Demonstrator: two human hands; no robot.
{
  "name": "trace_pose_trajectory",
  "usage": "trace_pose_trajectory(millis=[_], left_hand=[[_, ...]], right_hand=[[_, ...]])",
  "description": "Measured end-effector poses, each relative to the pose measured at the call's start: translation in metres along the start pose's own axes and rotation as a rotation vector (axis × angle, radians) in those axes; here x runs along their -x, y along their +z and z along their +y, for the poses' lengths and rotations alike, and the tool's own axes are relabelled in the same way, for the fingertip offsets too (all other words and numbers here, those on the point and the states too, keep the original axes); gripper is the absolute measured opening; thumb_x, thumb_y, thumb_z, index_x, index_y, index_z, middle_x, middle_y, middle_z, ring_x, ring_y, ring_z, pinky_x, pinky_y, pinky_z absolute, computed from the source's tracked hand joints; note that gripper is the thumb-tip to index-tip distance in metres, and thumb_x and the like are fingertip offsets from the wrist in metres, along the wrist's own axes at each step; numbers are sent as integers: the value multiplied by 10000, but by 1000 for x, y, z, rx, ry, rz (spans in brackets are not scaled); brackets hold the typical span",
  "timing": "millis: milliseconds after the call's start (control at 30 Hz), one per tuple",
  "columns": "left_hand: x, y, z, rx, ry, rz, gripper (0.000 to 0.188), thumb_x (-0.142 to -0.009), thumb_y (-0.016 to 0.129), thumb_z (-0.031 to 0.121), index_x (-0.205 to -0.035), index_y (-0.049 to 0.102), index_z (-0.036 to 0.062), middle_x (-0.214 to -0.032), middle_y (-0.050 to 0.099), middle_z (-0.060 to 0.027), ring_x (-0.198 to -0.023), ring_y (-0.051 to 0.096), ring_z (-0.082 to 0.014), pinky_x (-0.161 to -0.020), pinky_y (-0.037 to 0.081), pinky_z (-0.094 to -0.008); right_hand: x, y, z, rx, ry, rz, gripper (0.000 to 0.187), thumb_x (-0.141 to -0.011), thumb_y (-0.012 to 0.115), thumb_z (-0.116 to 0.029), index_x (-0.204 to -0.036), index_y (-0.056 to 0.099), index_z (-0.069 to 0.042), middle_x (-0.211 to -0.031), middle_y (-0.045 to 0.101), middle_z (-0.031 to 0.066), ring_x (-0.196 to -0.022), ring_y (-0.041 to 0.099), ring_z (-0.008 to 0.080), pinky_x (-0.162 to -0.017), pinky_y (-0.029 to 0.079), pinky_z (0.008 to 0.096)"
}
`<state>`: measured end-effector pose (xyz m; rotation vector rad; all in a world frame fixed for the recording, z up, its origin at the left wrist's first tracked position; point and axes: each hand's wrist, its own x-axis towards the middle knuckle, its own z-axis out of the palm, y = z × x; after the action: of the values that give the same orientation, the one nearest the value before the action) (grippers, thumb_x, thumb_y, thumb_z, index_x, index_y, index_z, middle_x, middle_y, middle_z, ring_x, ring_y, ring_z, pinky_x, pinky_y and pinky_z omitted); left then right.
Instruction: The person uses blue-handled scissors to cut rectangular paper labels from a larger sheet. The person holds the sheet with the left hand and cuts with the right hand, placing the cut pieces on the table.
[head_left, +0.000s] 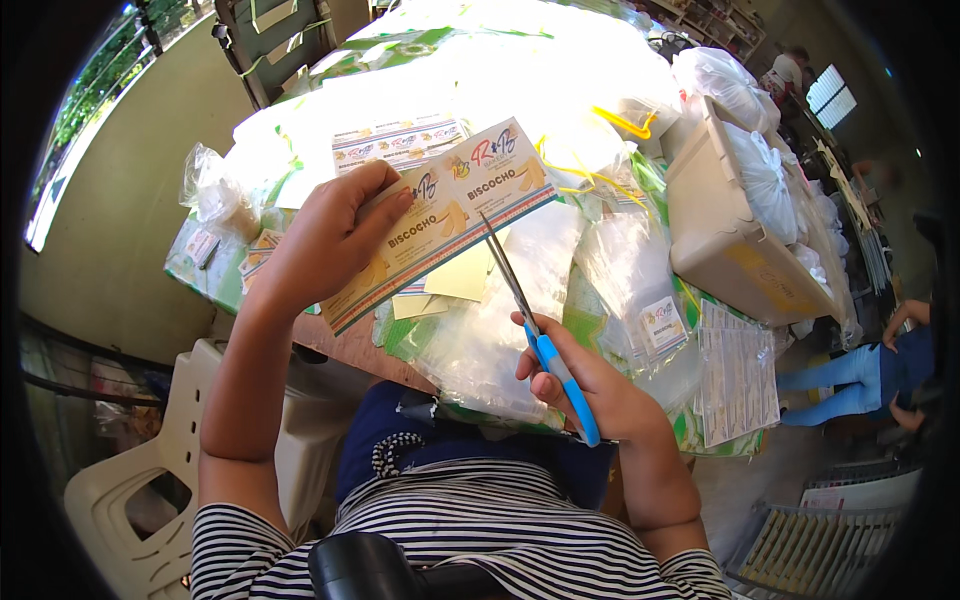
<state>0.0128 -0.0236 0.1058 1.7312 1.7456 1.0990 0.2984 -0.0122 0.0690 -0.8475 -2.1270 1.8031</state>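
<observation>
Strip of printed labels [435, 228] was above the table [352, 350], in your left hand's [350, 228] grip; your right hand's [588, 382] grip held scissors [548, 355], tips over the strip's lower edge. Its labels were still joined, so separation appeared outstanding; the sheet [400, 146] behind also seemed uncut

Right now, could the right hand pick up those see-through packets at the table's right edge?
Probably not: the right hand holds blue scissors. The see-through packets seem close, though, with nothing tall in between.
</observation>
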Motion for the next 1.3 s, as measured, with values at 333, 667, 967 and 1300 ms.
trace_pose_trajectory(millis=[333,667,967,1300], left_hand=[[0,7,-8,18,-12,-28,178,-956,563,182,-923,562,6,-700,484,37,-645,377,-28,-552,342,-222],[3,0,-17,-29,25,-40,165,-957,554,164,-942,557,-1,-726,526,-3,-673,420,-52,-589,390,-245],[2,0,-20,35,11,-44,210,-943,552,180,-880,541,-20,-655,518,-115,-584,447,-171,-558,388,-329],[2,-6,-24,125,-62,-155,213,-949,553,191,-899,560,-15,-649,507,-79,-596,428,-117,-549,377,-303]], right_hand=[[-39,-4,0,-98,-22,-51,728,-931,543,-456,-1445,261,-24,-999,512,70,-867,452,100,-774,393,219],[-48,-1,4,-89,-15,-68,735,-924,556,-460,-1438,276,-16,-974,508,56,-865,451,103,-787,391,221],[-46,3,5,-141,84,-46,678,-888,613,-462,-1364,386,-36,-832,462,-14,-703,436,50,-607,384,191],[-53,6,3,-30,49,12,663,-876,637,-455,-1337,415,-35,-808,455,-15,-655,432,45,-554,368,184]])
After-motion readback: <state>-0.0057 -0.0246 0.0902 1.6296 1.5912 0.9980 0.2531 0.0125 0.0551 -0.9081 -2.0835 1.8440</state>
